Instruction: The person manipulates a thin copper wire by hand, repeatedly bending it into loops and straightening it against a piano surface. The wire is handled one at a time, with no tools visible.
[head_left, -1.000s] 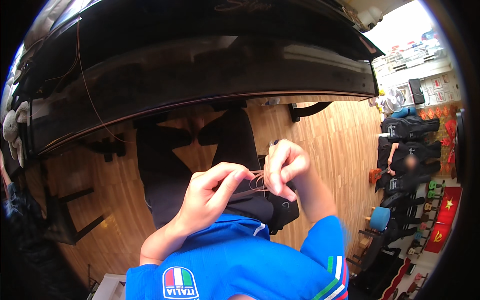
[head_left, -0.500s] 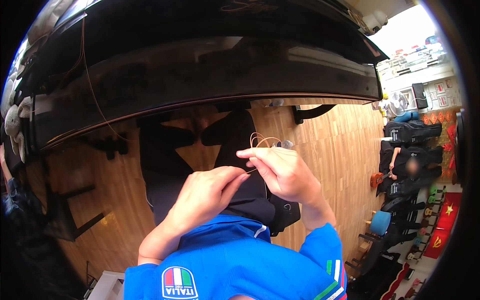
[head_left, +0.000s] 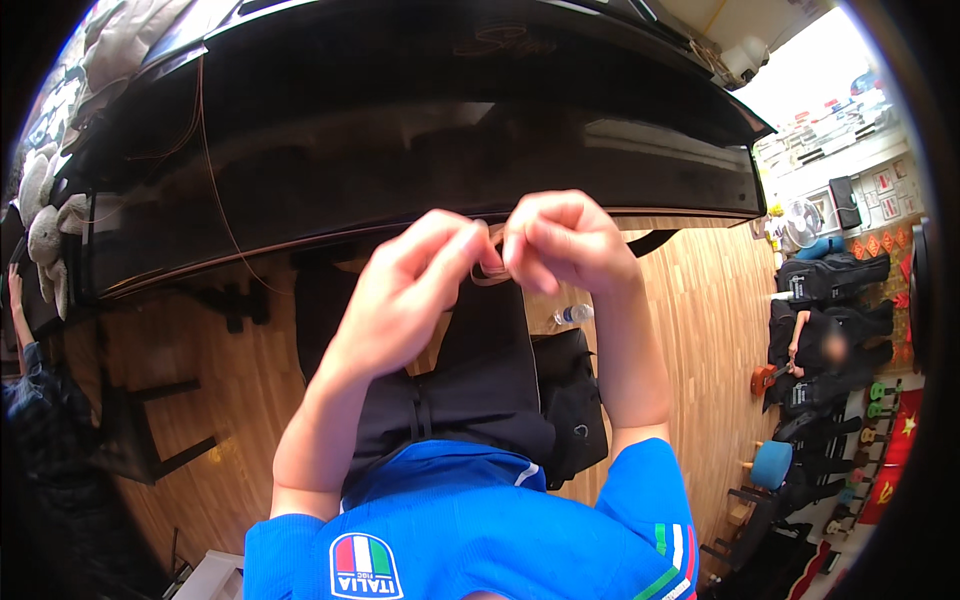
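Observation:
My left hand (head_left: 405, 285) and my right hand (head_left: 568, 245) are raised side by side in front of a glossy black piano (head_left: 440, 150). A thin copper-coloured looped strand (head_left: 492, 276) runs between their fingertips, partly hidden by them. My left thumb and index finger pinch it; my right fingers are curled round it. More thin strands (head_left: 236, 243) hang over the piano's left part and front.
Grey plush toys (head_left: 45, 230) sit at the left, beside another person's arm (head_left: 20, 310). A plastic bottle (head_left: 572, 314) and black bag (head_left: 575, 420) lie on the wooden floor. At right are a person with a guitar (head_left: 768, 378), a blue stool (head_left: 770, 462) and black cases.
Both hands have risen towards the piano's lower edge, carrying the looped strand. My right fingers, stretched over the loops half a second ago, are now more curled.

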